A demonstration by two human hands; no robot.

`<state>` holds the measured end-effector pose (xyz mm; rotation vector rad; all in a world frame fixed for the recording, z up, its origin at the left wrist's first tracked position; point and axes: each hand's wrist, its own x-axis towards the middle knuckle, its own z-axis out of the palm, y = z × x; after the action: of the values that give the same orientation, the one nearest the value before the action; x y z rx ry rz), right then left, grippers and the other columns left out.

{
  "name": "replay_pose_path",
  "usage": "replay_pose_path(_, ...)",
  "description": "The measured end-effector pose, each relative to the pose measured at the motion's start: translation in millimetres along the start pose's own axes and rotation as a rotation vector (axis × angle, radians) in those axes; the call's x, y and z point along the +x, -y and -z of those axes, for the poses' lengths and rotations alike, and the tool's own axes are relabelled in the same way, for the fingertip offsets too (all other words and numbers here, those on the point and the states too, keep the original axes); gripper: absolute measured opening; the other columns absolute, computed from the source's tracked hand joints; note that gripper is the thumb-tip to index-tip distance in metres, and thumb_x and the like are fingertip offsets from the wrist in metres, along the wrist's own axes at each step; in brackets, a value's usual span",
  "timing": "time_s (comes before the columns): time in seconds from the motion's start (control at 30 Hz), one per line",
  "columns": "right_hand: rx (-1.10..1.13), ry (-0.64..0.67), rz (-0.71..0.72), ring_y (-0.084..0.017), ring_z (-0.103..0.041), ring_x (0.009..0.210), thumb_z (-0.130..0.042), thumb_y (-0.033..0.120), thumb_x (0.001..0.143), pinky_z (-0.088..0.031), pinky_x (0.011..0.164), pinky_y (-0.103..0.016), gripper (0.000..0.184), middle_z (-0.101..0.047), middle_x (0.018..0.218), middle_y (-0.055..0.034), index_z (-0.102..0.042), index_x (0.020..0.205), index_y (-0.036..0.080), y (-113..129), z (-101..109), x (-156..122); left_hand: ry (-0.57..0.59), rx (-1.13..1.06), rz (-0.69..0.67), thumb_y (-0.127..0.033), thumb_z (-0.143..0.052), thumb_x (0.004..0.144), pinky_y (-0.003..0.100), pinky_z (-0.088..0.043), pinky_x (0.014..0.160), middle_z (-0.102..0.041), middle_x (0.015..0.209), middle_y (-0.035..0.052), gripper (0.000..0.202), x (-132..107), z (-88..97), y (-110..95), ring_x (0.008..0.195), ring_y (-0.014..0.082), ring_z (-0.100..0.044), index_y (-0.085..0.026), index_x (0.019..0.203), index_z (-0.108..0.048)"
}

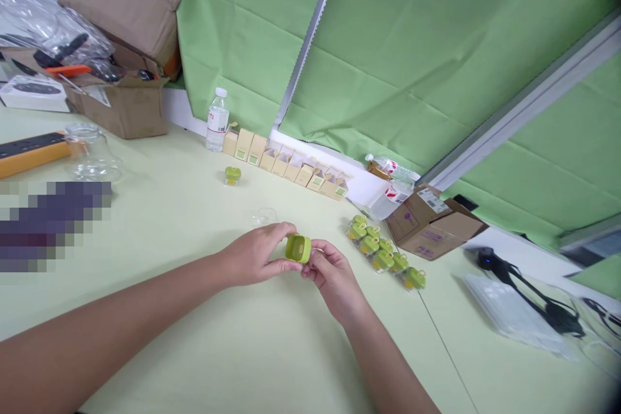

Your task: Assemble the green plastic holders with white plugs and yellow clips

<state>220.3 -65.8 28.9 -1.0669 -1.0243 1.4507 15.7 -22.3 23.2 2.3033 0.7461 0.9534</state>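
Over the middle of the table, my left hand (pixel 262 252) grips a small green lid (pixel 297 249) between thumb and fingers, its hollow inside facing me. My right hand (pixel 334 275) is closed with its fingertips on the lid's right side; any small part pinched there is hidden. Just beyond my left hand lies a clear small container (pixel 264 216). Farther back stands a single small clear jar with a green lid (pixel 232 175). To the right of my hands, several similar green-lidded jars (pixel 383 260) with loops are grouped together.
A row of small beige boxes (pixel 286 162) lines the back edge, beside an upright water bottle (pixel 217 120). More bottles (pixel 391 197) and a cardboard box (pixel 431 223) are at right, near a black headset (pixel 528 294). Left are a glass vessel (pixel 90 152) and a power strip (pixel 33 152).
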Motion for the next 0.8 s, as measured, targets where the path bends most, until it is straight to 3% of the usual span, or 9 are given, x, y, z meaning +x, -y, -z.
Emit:
replay_pose_path(0.23, 0.027, 0.002, -0.014, -0.01, -0.055, 0.058, -0.083, 0.036, 0.072, -0.046, 0.062, -0.024, 0.024, -0.061, 0.062, 0.0038, -0.066, 0.081, 0.021, -1.6, -1.1, -1.2, 0.014, 0.018, -0.01, -0.048, -0.06, 0.091, 0.037, -0.049, 0.088, -0.063, 0.117, 0.0084, 0.041, -0.6, 1.0, -2.2, 0.106, 0.0256, -0.062, -0.022, 0.121, -0.048)
replay_pose_path(0.43, 0.049, 0.018, -0.036, -0.011, -0.055, 0.059, -0.084, 0.035, 0.07, -0.048, 0.064, -0.026, 0.025, -0.063, 0.068, 0.0026, -0.067, 0.081, 0.021, -2.8, 0.5, -0.8, 0.051, 0.047, -0.039, -0.046, -0.057, 0.093, 0.035, -0.048, 0.079, -0.065, 0.11, 0.0078, 0.034, 0.0, 2.7, -7.4, 0.098, 0.0251, -0.063, -0.021, 0.116, -0.05)
replay_pose_path(0.63, 0.101, 0.062, -0.064, -0.01, -0.055, 0.059, -0.083, 0.032, 0.072, -0.047, 0.062, -0.022, 0.019, -0.063, 0.068, 0.002, -0.07, 0.079, 0.02, -2.3, 1.4, -2.3, 0.062, 0.094, -0.082, -0.044, -0.056, 0.095, 0.036, -0.048, 0.08, -0.064, 0.11, 0.0092, 0.031, 0.3, 2.4, -7.2, 0.099, 0.0253, -0.062, -0.02, 0.114, -0.049)
replay_pose_path(0.8, 0.06, 0.046, -0.089, -0.014, -0.061, 0.068, -0.078, 0.036, 0.077, -0.05, 0.066, -0.026, 0.02, -0.069, 0.079, -0.0023, -0.07, 0.088, 0.021, -1.6, 0.2, -2.8, 0.033, 0.113, -0.084, -0.046, -0.056, 0.094, 0.036, -0.048, 0.079, -0.064, 0.108, 0.0087, 0.031, 0.7, 0.8, -5.4, 0.098, 0.0254, -0.063, -0.021, 0.112, -0.05)
